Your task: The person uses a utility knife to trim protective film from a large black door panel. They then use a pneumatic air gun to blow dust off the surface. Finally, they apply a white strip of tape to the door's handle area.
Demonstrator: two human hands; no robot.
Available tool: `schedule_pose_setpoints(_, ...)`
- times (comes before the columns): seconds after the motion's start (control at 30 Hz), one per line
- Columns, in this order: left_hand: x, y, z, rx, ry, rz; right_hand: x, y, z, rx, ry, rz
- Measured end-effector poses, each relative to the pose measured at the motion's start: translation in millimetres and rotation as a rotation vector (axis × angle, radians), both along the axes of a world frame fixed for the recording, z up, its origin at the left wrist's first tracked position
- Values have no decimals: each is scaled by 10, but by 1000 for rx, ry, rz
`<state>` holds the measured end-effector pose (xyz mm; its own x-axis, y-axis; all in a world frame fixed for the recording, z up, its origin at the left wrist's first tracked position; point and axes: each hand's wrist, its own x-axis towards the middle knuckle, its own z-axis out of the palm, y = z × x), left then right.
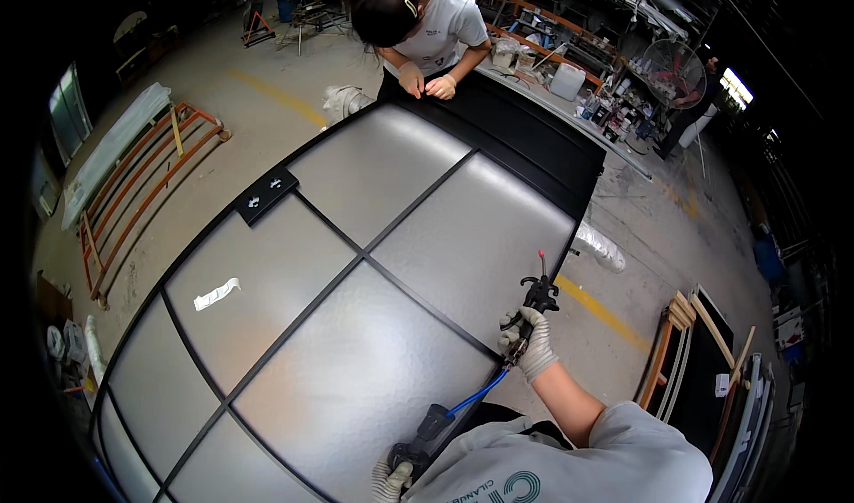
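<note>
Within the closed, gloved fingers of the right hand (535, 350) is a black hand tool (540, 296), its red tip (541, 255) ahead of them. Behind those fingers, a blue hose (476, 394) slopes down-left toward a black device (411, 453). The left hand's (390, 482) fingers curl against it; whether they grip, I cannot tell. A black-framed panel (356, 343) lies left of the right fingers.

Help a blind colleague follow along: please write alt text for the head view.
A person's gloved right hand holds a black, red-tipped tool with a blue hose at the edge of a large, silvery, black-framed panel; the gloved left hand touches a dark object. A co-worker leans over the far end.
</note>
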<state>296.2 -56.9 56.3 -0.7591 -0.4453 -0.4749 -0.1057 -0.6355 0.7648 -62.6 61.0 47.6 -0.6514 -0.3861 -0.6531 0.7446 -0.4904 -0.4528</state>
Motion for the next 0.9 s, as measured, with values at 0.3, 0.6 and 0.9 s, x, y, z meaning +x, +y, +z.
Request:
schedule_pose_setpoints(0.3,-630,172,315,41,1,-113,-56,962,102,105,-100,-428)
schedule_pose_setpoints(0.6,-1749,816,405,59,-108,-138,-1129,1516,-103,-30,-21,-405)
schedule_pose_setpoints(0.9,-2372,1392,628,16,-409,27,-1919,1609,53,-38,39,-195)
